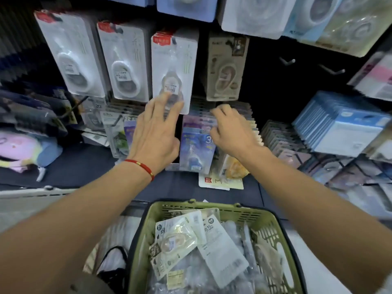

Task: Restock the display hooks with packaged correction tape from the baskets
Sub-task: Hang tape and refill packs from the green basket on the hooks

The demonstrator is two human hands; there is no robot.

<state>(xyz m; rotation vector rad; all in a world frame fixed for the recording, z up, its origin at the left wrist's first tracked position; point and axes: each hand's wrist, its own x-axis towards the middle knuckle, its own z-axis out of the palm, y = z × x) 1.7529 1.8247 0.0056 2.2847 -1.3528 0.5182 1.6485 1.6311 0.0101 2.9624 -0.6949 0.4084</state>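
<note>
A green basket [212, 211] at the bottom centre holds several packaged correction tapes [178, 240]. On the dark display wall, white-carded packs hang on hooks, and my left hand [156, 132], with a red cord at the wrist, lies spread against the lower edge of the middle white pack [175, 66]. My right hand [230, 129] reaches into a lower row of purple and blue packs [196, 145], its fingers curled among them; whether it grips one I cannot tell. A brown-carded pack [226, 66] hangs above the right hand.
Two bare hooks [332, 70] stick out at the upper right. Stacks of blue-white packs [347, 126] fill the right side. A loose pack [220, 181] lies on the dark shelf below. Plush items [23, 149] sit at the left.
</note>
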